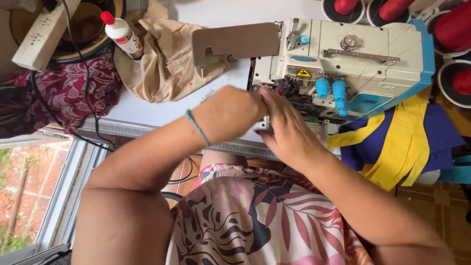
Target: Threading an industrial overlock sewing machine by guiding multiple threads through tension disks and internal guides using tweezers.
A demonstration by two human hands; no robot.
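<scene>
**Both hands at the needle area of the overlock machine**

The left hand (228,114), a thin blue band at its wrist, and the right hand (289,130) meet fingertip to fingertip just in front of the cream and blue overlock sewing machine (353,59), at the dark needle and presser-foot zone. The fingers of both hands are drawn together as if pinching something fine, but the left hand's back hides the fingertips, so I cannot tell what, if anything, is clamped there. Judging by the pose, this looks like threading or seating work at the needle. Any next move would call for small, steady finger motion close to the metal parts.

Just beyond the grip stand two bright blue knobs (331,89). To the right of the hands, yellow and purple fabric strips (397,142) hang off the white table (221,12). Well to the left lie a crumpled tan cloth (164,59) and a white glue bottle with red cap (121,32).
</scene>
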